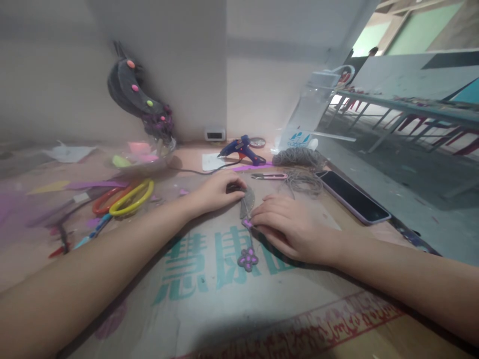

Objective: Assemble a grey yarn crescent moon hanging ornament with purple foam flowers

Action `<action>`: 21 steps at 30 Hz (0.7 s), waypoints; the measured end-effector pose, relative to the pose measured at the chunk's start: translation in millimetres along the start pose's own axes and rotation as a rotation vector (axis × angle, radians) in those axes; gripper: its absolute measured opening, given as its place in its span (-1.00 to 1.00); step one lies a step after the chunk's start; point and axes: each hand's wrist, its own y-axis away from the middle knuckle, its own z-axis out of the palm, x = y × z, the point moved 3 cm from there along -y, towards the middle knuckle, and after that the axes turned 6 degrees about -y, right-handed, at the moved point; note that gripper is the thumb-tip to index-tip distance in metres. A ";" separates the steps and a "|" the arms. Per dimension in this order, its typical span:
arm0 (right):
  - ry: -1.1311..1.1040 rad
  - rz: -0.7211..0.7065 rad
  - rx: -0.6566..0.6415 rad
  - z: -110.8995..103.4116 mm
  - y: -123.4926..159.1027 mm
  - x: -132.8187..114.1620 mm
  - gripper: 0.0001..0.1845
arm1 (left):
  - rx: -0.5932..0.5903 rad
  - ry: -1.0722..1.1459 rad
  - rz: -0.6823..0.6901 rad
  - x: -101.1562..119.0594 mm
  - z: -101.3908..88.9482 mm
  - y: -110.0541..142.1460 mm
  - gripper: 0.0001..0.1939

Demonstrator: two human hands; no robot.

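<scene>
My left hand (220, 191) pinches the upper edge of a grey crescent-shaped craft piece (247, 203) lying on the table. Its thumb and index finger come together there. From the crescent's lower end runs a thin cord with a small purple bow-like piece (247, 224) on it. Lower on the same cord lies a grey flower with purple petals (248, 259). My right hand (279, 223) has curled fingers, with the fingertips at the cord beside the purple bow-like piece; the exact grip is partly hidden.
Behind my hands lie a blue glue gun (241, 149), small pink-handled snips (269, 176) and grey yarn (299, 158). A phone (354, 196) rests at the right edge near a clear water jug (305, 114). Scissors with yellow handles (132, 198) and a decorated dark crescent (129, 87) are at left.
</scene>
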 end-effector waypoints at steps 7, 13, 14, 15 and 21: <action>0.146 0.359 0.133 -38.2 -0.8 36.8 -0.76 | -0.005 0.066 -0.073 -7.5 -0.2 0.7 -0.81; 0.263 0.606 -0.085 -41.7 -2.9 86.5 -0.67 | -0.018 0.094 -0.095 -9.1 0.6 0.3 -0.81; 0.305 0.601 -0.142 -39.4 -5.5 94.1 -0.65 | -0.017 0.097 -0.091 -8.9 0.8 0.1 -0.81; 0.355 0.587 -0.194 -37.2 -8.9 101.4 -0.65 | -0.016 0.096 -0.088 -8.6 0.9 -0.1 -0.80; 0.471 0.626 -0.387 -29.5 -33.1 133.8 -0.72 | -0.013 0.073 -0.067 -7.7 0.1 0.0 -0.80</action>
